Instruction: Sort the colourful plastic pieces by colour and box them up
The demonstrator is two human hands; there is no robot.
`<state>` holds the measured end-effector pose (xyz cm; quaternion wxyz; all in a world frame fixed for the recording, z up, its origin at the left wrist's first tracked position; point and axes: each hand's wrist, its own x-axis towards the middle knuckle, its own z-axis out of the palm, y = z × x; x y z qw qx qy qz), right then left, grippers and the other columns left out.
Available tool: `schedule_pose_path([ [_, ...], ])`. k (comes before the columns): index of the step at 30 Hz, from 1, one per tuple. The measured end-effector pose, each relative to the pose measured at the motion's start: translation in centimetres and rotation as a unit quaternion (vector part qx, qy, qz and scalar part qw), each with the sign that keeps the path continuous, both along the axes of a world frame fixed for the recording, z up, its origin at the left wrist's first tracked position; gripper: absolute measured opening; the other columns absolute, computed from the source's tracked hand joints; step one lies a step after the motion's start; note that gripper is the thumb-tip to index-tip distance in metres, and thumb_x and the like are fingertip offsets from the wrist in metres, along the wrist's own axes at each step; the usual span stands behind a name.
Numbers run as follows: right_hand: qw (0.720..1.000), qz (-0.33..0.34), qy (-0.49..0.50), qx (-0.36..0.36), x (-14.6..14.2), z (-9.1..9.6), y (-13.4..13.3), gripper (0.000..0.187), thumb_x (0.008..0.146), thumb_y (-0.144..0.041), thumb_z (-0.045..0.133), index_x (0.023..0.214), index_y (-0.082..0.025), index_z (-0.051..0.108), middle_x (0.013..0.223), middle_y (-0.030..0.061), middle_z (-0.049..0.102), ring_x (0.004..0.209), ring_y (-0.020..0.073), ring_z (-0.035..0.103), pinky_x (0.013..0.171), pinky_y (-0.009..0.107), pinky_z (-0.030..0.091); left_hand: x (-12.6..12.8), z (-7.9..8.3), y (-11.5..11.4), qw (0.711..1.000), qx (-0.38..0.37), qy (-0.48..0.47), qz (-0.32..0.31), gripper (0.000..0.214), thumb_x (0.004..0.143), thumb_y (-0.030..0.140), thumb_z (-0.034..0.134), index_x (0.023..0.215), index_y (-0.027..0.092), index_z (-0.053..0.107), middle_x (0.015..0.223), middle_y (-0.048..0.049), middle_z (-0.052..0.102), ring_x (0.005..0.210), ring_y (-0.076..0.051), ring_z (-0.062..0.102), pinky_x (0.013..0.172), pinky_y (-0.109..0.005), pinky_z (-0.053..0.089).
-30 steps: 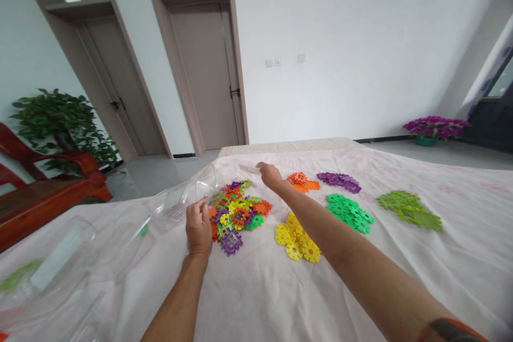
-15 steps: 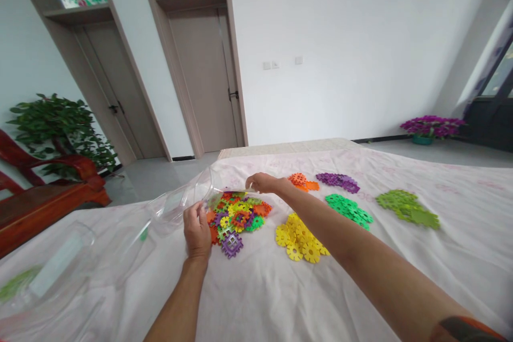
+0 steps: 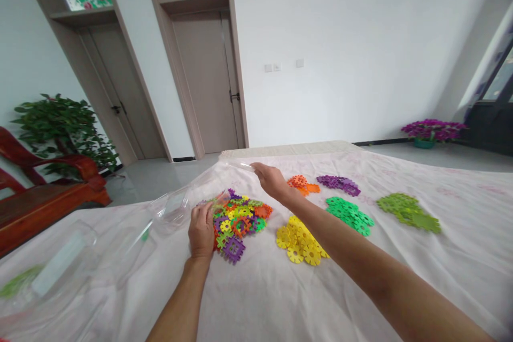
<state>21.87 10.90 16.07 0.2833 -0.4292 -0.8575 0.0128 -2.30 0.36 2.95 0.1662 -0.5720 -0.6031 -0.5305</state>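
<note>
My right hand [image 3: 272,180] pinches the rim of a clear plastic box [image 3: 236,164], raised and tilted behind a mixed pile of toy pieces [image 3: 240,222]. My left hand [image 3: 201,230] is closed at the left edge of that pile, its fingers curled on the box's lower near side; the see-through plastic makes the exact grip hard to make out. The pile mixes orange, purple, yellow and green notched plastic pieces. One square purple piece [image 3: 233,249] lies at its front.
Sorted by colour on the cloth [image 3: 272,299] lie yellow [image 3: 298,240], green [image 3: 348,215], light green [image 3: 409,212], purple [image 3: 339,185] and orange pieces [image 3: 300,184]. More clear boxes [image 3: 172,207] stand at the left. A wooden chair [image 3: 80,176] is beyond.
My right hand has lifted the box's rim upward, away from the pile. My left hand has shifted slightly right, and the square purple piece has turned a little.
</note>
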Motion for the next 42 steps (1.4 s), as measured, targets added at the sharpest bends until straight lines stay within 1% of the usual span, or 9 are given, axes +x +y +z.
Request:
schedule_pose_path([
  [5, 0.983, 0.108, -0.133, 0.072, -2.9, -0.2, -2.9, 0.041, 0.094, -0.01, 0.045, 0.131, -0.021, 0.057, 0.124, 0.0104, 0.067, 0.115, 0.0233, 0.058, 0.095, 0.033, 0.046, 0.4, -0.1, -0.1, 0.999, -0.025, 0.038, -0.026, 0.03, 0.099, 0.033, 0.045, 0.115, 0.023, 0.068, 0.106, -0.0073, 0.064, 0.105, -0.021, 0.062, 0.096, -0.036, 0.05],
  [9, 0.958, 0.157, -0.221, 0.096, -5.1, -0.8, -3.9, 0.029, 0.091, -0.009, 0.05, 0.116, -0.015, 0.062, 0.114, 0.0144, 0.066, 0.11, 0.0254, 0.058, 0.091, 0.036, 0.049, 0.8, -0.1, -0.1, 0.994, -0.038, 0.085, -0.058, 0.03, 0.099, 0.033, 0.046, 0.116, 0.024, 0.069, 0.104, -0.0075, 0.066, 0.103, -0.022, 0.063, 0.095, -0.037, 0.051],
  [12, 0.951, 0.202, -0.211, 0.1, -5.4, -1.2, -4.5, 0.042, 0.085, -0.006, 0.054, 0.125, -0.017, 0.057, 0.132, 0.0139, 0.058, 0.119, 0.0248, 0.053, 0.09, 0.034, 0.051, 0.9, -0.1, -0.2, 0.992, -0.044, 0.096, -0.067, 0.03, 0.099, 0.032, 0.047, 0.118, 0.024, 0.068, 0.103, -0.0074, 0.066, 0.1, -0.022, 0.064, 0.093, -0.037, 0.051],
  [15, 0.964, 0.201, -0.149, 0.086, -4.0, -1.4, -5.2, 0.054, 0.084, -0.006, 0.054, 0.137, -0.02, 0.052, 0.145, 0.0115, 0.05, 0.128, 0.0253, 0.048, 0.095, 0.036, 0.051, 0.9, 0.0, -0.2, 0.993, -0.036, 0.088, -0.069, 0.03, 0.099, 0.031, 0.046, 0.118, 0.024, 0.068, 0.103, -0.0071, 0.066, 0.1, -0.021, 0.064, 0.094, -0.036, 0.051],
  [22, 0.993, 0.117, 0.005, -0.006, 3.6, -3.7, -8.3, 0.041, 0.092, -0.01, 0.044, 0.123, -0.025, 0.066, 0.135, 0.0069, 0.061, 0.121, 0.0196, 0.059, 0.101, 0.032, 0.049, 0.9, 1.1, 0.4, 0.987, -0.057, 0.139, -0.063, 0.028, 0.099, 0.033, 0.048, 0.114, 0.025, 0.07, 0.102, -0.0069, 0.068, 0.096, -0.019, 0.065, 0.088, -0.031, 0.052],
  [27, 0.99, 0.116, 0.083, 0.003, 7.7, -7.3, -11.5, 0.042, 0.091, -0.008, 0.042, 0.118, -0.028, 0.069, 0.127, 0.0066, 0.066, 0.116, 0.0183, 0.063, 0.099, 0.034, 0.052, 1.3, 2.5, 3.1, 0.979, -0.093, 0.168, -0.071, 0.025, 0.097, 0.026, 0.052, 0.113, 0.025, 0.07, 0.104, -0.0052, 0.068, 0.097, -0.018, 0.065, 0.089, -0.029, 0.05],
  [32, 0.989, 0.113, 0.092, 0.009, 8.5, -10.3, -13.0, 0.039, 0.087, -0.007, 0.046, 0.108, -0.029, 0.07, 0.125, 0.0067, 0.068, 0.111, 0.0201, 0.065, 0.095, 0.037, 0.053, 3.0, 3.2, 7.2, 0.976, -0.133, 0.154, -0.078, 0.022, 0.094, 0.022, 0.055, 0.109, 0.026, 0.071, 0.101, -0.0043, 0.067, 0.091, -0.017, 0.066, 0.081, -0.027, 0.051],
  [38, 0.99, 0.123, 0.067, 0.004, 8.2, -11.2, -13.0, 0.039, 0.084, -0.004, 0.049, 0.106, -0.029, 0.07, 0.126, 0.0069, 0.068, 0.111, 0.0202, 0.065, 0.093, 0.036, 0.052, 5.2, 2.7, 11.7, 0.973, -0.177, 0.115, -0.098, 0.027, 0.092, 0.016, 0.054, 0.11, 0.025, 0.072, 0.105, -0.006, 0.065, 0.089, -0.017, 0.067, 0.082, -0.028, 0.051],
  [42, 0.99, 0.12, 0.069, 0.014, 8.2, -11.6, -13.0, 0.037, 0.085, -0.005, 0.049, 0.103, -0.029, 0.07, 0.127, 0.0064, 0.067, 0.111, 0.0201, 0.065, 0.092, 0.036, 0.052, 5.6, 2.1, 12.9, 0.968, -0.188, 0.118, -0.12, 0.03, 0.088, 0.012, 0.054, 0.109, 0.023, 0.073, 0.109, -0.0063, 0.068, 0.095, -0.017, 0.067, 0.089, -0.029, 0.052],
])
